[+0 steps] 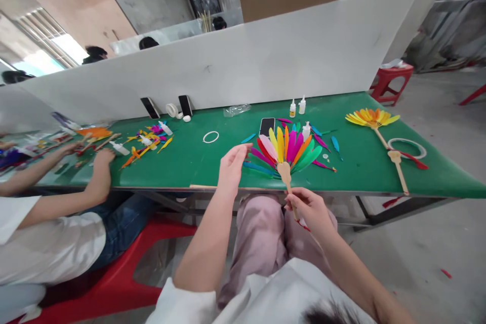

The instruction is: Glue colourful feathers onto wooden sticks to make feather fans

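Right grip (pixel 309 207) pinches the fan (pixel 283 167) by its handle (pixel 287 186), apparently keeping the feathers (pixel 280 144) unobstructed; left grip (pixel 232 164) bunched beside them, cannot tell whether pinching.

From the wearer's head, looking forward and down, fairly near the hands (pixel 312 207), perhaps tilted.
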Motion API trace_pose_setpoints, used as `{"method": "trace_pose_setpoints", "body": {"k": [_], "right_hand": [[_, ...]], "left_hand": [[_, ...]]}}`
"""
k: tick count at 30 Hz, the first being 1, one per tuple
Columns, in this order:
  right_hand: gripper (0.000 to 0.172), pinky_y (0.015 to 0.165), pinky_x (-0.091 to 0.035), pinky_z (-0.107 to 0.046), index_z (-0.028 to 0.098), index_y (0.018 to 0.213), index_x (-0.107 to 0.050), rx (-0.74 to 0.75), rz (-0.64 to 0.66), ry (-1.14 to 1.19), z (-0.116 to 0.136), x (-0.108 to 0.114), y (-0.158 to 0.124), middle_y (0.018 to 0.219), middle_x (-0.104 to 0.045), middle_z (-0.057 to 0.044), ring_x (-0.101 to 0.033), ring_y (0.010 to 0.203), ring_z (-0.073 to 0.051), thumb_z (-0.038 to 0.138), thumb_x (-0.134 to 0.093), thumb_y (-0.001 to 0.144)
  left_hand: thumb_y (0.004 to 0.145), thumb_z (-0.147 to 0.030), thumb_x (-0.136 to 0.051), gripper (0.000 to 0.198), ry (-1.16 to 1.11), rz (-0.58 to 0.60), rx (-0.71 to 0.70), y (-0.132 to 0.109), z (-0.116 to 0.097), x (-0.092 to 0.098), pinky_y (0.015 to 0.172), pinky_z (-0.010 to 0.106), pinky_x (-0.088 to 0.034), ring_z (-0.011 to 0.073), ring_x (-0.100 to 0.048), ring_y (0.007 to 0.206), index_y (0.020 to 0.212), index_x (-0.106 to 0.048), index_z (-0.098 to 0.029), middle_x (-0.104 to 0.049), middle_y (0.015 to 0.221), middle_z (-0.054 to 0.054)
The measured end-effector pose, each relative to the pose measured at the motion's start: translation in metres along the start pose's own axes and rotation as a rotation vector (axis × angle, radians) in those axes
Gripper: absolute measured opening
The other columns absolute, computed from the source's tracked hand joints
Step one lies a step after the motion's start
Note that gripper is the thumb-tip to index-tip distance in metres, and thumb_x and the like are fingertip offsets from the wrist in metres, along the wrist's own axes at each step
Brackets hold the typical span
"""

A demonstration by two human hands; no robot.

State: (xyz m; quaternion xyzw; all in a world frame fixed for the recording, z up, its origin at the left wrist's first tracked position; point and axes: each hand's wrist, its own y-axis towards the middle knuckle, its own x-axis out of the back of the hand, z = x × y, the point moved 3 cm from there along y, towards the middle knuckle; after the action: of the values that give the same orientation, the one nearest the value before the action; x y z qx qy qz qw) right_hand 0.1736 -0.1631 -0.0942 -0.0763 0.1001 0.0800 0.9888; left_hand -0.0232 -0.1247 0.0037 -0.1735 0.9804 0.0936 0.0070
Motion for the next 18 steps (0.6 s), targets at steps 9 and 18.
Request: {"method": "trace_pose_setpoints", "body": {"k": [9,18], "right_hand": [[0.031,0.059,-0.047,-0.028,0.017,0.079,-0.067,-0.012,0.019,-0.028,0.006,0.0,-0.003,0.069,-0.065,-0.003,-0.059,0.062,-0.016,0.045,-0.068,0.066],[0.028,0.055,-0.044,-0.026,0.018,0.081,-0.065,-0.017,-0.004,-0.004,0.001,0.0,-0.007,0.067,-0.063,-0.002,-0.055,0.059,-0.014,0.043,-0.067,0.068]], "left_hand": [[0.068,-0.024,-0.065,0.009,0.077,0.08,0.094,0.014,-0.011,-0.022,0.062,0.022,-0.04,0.0106,-0.054,0.064,0.072,-0.068,-0.016,-0.064,0.067,-0.001],[0.066,-0.03,-0.067,0.014,0.038,0.081,0.131,0.01,-0.003,-0.014,0.057,0.02,-0.036,0.0092,-0.05,0.061,0.071,-0.065,-0.017,-0.061,0.066,-0.003]]}}
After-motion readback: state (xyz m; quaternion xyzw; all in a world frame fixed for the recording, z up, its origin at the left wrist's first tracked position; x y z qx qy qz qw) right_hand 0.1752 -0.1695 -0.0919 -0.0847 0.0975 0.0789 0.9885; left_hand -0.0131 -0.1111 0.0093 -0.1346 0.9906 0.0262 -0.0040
